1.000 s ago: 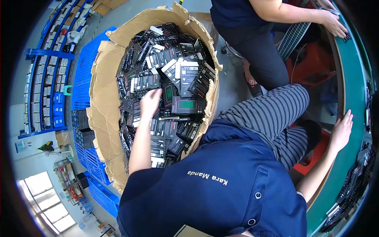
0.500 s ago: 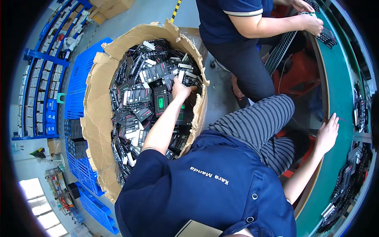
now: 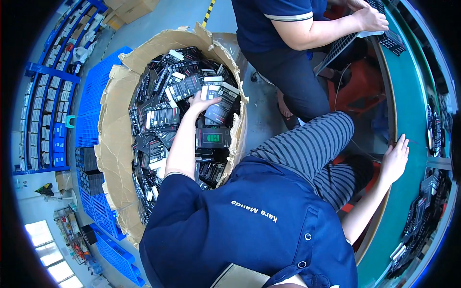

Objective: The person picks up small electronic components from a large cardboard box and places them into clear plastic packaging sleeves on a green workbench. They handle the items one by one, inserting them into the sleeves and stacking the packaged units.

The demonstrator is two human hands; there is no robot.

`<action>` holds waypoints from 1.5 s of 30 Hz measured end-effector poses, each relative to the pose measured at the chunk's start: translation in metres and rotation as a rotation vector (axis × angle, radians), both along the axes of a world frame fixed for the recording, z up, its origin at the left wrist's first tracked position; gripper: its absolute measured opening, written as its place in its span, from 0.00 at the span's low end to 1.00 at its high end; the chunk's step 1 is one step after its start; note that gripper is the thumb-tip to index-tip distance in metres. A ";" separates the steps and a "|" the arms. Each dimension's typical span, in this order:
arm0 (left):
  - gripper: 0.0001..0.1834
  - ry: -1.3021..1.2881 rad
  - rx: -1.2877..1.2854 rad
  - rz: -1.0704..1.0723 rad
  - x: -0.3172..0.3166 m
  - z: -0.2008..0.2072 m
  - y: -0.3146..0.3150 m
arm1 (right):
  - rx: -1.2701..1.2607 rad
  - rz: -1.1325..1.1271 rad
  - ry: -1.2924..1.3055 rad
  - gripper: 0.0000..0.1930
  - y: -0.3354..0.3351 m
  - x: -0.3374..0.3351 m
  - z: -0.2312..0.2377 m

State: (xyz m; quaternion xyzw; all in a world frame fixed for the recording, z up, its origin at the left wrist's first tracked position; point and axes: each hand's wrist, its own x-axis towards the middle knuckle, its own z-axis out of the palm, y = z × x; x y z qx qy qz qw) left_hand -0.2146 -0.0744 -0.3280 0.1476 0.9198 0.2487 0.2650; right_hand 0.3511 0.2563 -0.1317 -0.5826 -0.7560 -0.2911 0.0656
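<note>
Inside a carton, the left hand touches a box slanting lengthwise, white end toward upper right; grip unclear.

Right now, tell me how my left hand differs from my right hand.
Your left hand is over dark boxes in the cardboard bin; your right hand lies on the green bench, by its edge. The left hand's thumb juts sideways across a box; the right hand's fingers point along the bench. Whether the left hand grips a box is unclear. Both hands are bare.
</note>
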 end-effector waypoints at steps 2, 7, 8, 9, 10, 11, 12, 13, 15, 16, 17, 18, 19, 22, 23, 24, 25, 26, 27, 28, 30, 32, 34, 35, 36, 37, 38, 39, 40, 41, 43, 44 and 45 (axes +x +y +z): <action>0.66 0.098 0.078 0.011 0.003 0.005 -0.003 | 0.002 0.002 -0.002 0.27 0.001 0.001 -0.001; 0.64 -0.117 0.099 0.013 -0.016 -0.011 -0.005 | -0.008 -0.005 0.004 0.27 0.000 -0.001 0.000; 0.63 -0.193 0.174 0.025 -0.018 -0.013 -0.007 | -0.009 -0.007 0.006 0.27 0.000 -0.001 0.001; 0.63 -0.267 0.249 0.037 -0.020 -0.014 -0.010 | -0.010 -0.008 0.008 0.27 0.000 -0.001 0.000; 0.62 -0.341 0.323 0.044 -0.022 -0.014 -0.010 | -0.011 -0.013 0.012 0.27 0.000 0.000 0.000; 0.58 -0.354 0.341 0.096 -0.023 -0.021 -0.010 | -0.010 -0.009 0.014 0.27 0.001 0.000 -0.001; 0.61 -0.316 0.332 0.105 -0.023 -0.024 -0.011 | -0.009 -0.004 0.015 0.27 0.002 0.000 -0.001; 0.63 -0.282 0.325 0.109 -0.018 -0.025 -0.009 | -0.005 -0.004 0.014 0.27 0.002 0.000 -0.001; 0.63 -0.287 0.381 0.111 -0.012 -0.024 -0.007 | -0.010 -0.012 0.007 0.27 -0.001 -0.001 0.000; 0.61 -0.328 0.462 0.114 -0.010 -0.024 -0.008 | -0.013 -0.011 0.002 0.26 -0.001 -0.002 0.001; 0.59 -0.368 0.543 0.117 -0.009 -0.024 -0.010 | -0.010 -0.010 0.003 0.27 -0.001 -0.002 0.001; 0.58 -0.408 0.624 0.120 -0.009 -0.023 -0.012 | -0.008 -0.010 0.004 0.27 -0.001 -0.003 0.000; 0.51 -0.520 0.653 0.154 -0.014 -0.016 -0.009 | -0.001 -0.008 0.004 0.27 0.000 -0.003 0.000; 0.40 -0.716 0.769 0.239 -0.016 -0.001 -0.008 | -0.001 -0.004 0.016 0.27 0.000 -0.002 -0.001; 0.38 -0.684 0.793 0.253 -0.014 0.000 -0.006 | -0.005 -0.007 0.017 0.27 0.000 -0.003 0.000; 0.35 -0.650 0.817 0.268 -0.008 -0.001 -0.004 | -0.009 -0.009 0.018 0.27 -0.001 -0.004 0.001; 0.31 -0.652 0.810 0.278 -0.003 0.006 0.002 | -0.013 -0.021 0.019 0.27 -0.002 -0.003 0.002; 0.27 -0.664 0.824 0.268 0.002 0.013 0.004 | -0.016 -0.023 0.019 0.28 -0.003 -0.004 0.002; 0.27 -0.652 0.834 0.254 0.007 0.012 0.005 | -0.020 -0.024 0.018 0.28 -0.004 -0.005 0.003; 0.26 -0.639 0.842 0.238 0.012 0.012 0.006 | -0.024 -0.027 0.018 0.28 -0.004 -0.006 0.004; 0.25 -0.589 0.827 0.245 0.027 0.016 0.010 | -0.020 -0.035 0.017 0.29 -0.004 -0.004 0.003; 0.23 -0.628 0.863 0.271 0.032 0.016 0.006 | -0.019 -0.032 0.023 0.29 -0.003 -0.005 0.001; 0.21 -0.597 0.900 0.300 0.031 0.011 0.009 | -0.013 -0.038 0.032 0.30 -0.002 -0.005 0.002; 0.21 -0.584 0.884 0.322 0.032 0.011 0.009 | -0.018 -0.037 0.032 0.30 -0.002 -0.006 0.003; 0.20 -0.570 0.869 0.344 0.033 0.011 0.008 | -0.022 -0.036 0.033 0.30 -0.003 -0.007 0.003; 0.20 -0.571 0.898 0.367 0.035 0.010 0.007 | -0.026 -0.040 0.032 0.30 -0.004 -0.006 0.004; 0.19 -0.571 0.927 0.390 0.037 0.010 0.004 | -0.020 -0.025 0.037 0.30 -0.003 -0.006 0.004; 0.19 -0.564 0.938 0.417 0.038 0.009 0.000 | -0.013 -0.009 0.041 0.30 0.000 -0.005 0.004; 0.18 -0.558 0.942 0.435 0.038 0.009 -0.003 | -0.012 -0.002 0.048 0.30 0.001 -0.002 0.001; 0.19 -0.589 1.000 0.458 0.040 0.015 -0.008 | -0.010 0.008 0.042 0.30 0.004 0.001 -0.001; 0.21 -0.658 1.071 0.524 0.046 0.041 -0.020 | -0.009 0.010 0.048 0.30 0.006 0.004 -0.005; 0.21 -0.699 1.108 0.540 0.050 0.057 -0.028 | -0.007 0.014 0.052 0.30 0.005 0.003 -0.004; 0.21 -0.686 1.160 0.521 0.053 0.069 -0.038 | -0.018 0.002 0.056 0.30 0.004 0.002 -0.003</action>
